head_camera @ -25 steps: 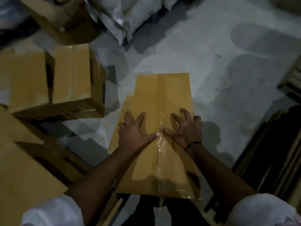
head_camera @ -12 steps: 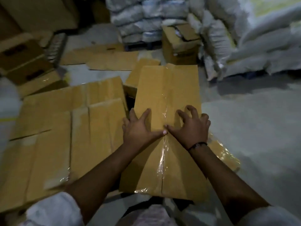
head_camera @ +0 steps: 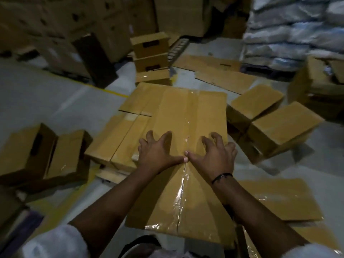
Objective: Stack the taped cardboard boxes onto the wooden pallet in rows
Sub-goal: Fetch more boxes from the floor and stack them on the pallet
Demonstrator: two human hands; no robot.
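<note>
**Cardboard under both palms, tape seam between the thumbs**

Cardboard, matte and tan, fills the middle of the head view: a long taped box (head_camera: pixel 188 164) lies flat-topped in front of the person, its centre seam sealed with a glossy, wrinkled strip of clear tape (head_camera: pixel 183 190) that catches the light. Left hand (head_camera: pixel 158 151) and right hand (head_camera: pixel 214 155) both press down on its top, fingers spread wide and slightly clawed, thumb tips touching right over the seam. Nothing is pinched. A dark band (head_camera: pixel 221 177) circles the right wrist; white sleeves (head_camera: pixel 55 243) show at the bottom edge.

Just beside the box on the left lies a row of similar boxes (head_camera: pixel 119 138), flush at about the same height, with pale wood (head_camera: pixel 109 175) peeking out beneath them. Right of it, two loose boxes (head_camera: pixel 275 127) sit tilted on the grey floor (head_camera: pixel 37 101). Flattened sheets (head_camera: pixel 219 71) lie beyond, a small stack of boxes (head_camera: pixel 150 56) stands behind, white sacks (head_camera: pixel 294 27) are piled far right, and two more boxes (head_camera: pixel 42 153) sit left.
</note>
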